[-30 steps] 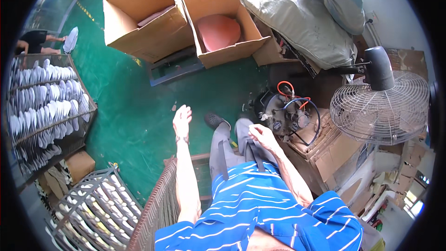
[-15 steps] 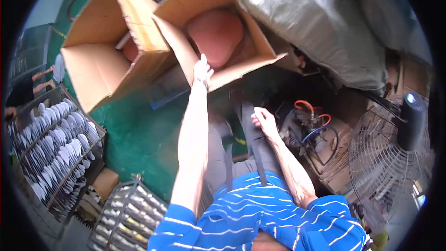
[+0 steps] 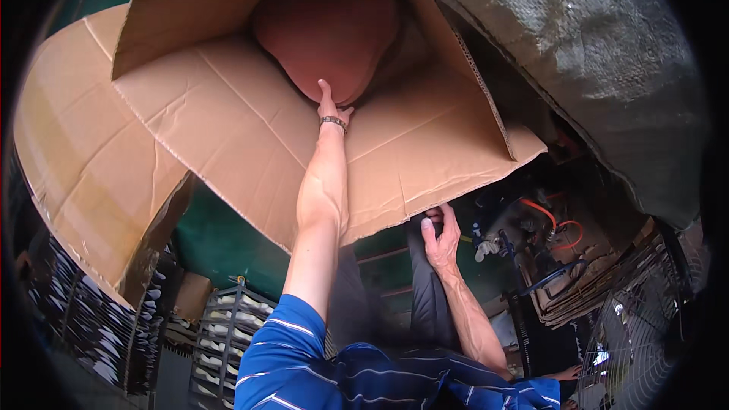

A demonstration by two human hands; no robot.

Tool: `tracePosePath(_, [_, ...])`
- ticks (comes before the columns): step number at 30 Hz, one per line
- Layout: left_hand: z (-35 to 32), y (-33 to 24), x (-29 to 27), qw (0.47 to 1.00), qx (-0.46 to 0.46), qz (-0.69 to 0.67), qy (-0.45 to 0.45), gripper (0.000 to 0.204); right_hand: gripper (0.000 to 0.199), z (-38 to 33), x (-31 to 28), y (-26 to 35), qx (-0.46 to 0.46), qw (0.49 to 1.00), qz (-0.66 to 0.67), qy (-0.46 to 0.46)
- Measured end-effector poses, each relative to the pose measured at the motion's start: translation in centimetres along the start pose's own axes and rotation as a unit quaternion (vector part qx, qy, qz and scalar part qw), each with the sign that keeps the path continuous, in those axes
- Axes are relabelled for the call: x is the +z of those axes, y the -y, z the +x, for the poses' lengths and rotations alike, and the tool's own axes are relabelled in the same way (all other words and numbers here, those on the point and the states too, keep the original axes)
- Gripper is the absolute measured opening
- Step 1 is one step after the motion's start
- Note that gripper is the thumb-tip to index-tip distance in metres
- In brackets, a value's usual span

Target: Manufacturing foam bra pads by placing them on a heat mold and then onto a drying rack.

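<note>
A large reddish-brown piece (image 3: 330, 30), smooth and rounded with a narrower near end, lies deep inside an open cardboard box (image 3: 228, 99). My left hand (image 3: 332, 104) reaches over the box's near side to that narrow end. Its thumb rests on top of the piece, and the other fingers are at the edge, partly hidden beneath it. My right hand (image 3: 443, 239) is by my knee, just under the near edge of the box flap. Its thumb stands apart from slightly bent fingers, with nothing seen in them; I cannot tell whether the fingertips touch the cardboard.
Another cardboard box (image 3: 83, 144) stands at the left. A big silvery-grey wrapped bundle (image 3: 577, 53) fills the upper right. Orange and blue hoses (image 3: 550, 220) lie on the right near a wire fan guard (image 3: 634, 349). Racks (image 3: 228, 334) of pale pieces stand at the lower left.
The boxes appear closer and larger. My left hand has moved from the box's near edge inward to the reddish-brown piece. My right hand now sits close under the box flap.
</note>
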State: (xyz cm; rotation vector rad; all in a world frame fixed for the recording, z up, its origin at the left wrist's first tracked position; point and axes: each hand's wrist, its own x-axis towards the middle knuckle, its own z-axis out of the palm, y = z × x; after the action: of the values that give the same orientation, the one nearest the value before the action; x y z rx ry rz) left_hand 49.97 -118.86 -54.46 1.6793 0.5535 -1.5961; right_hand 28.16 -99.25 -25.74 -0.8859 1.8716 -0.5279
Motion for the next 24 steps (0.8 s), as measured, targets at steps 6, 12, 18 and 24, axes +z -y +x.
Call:
tracePosePath(6, [0.1,1.5,0.8,0.994,0.051,0.032,-0.091,0.124,0.052,0.7,0.0,0.1,-0.011,1.0,-0.025,-0.001])
tracePosePath(12, [0.3,1.7,0.6,0.985,0.037,0.051,-0.162,0.128,0.046,1.6,0.1,1.5,-0.005,1.0,-0.029,0.009])
tracePosePath(18, [1.0,2.2,-0.5,0.994,0.012,0.077,-0.071,0.122,0.044,2.4,-0.2,1.6,-0.049,0.997,-0.056,-0.009])
tracePosePath(24, [0.7,3.3,0.2,0.984,0.167,-0.002,-0.066,0.098,0.042,2.8,-0.2,1.9,-0.049,0.997,-0.066,-0.003])
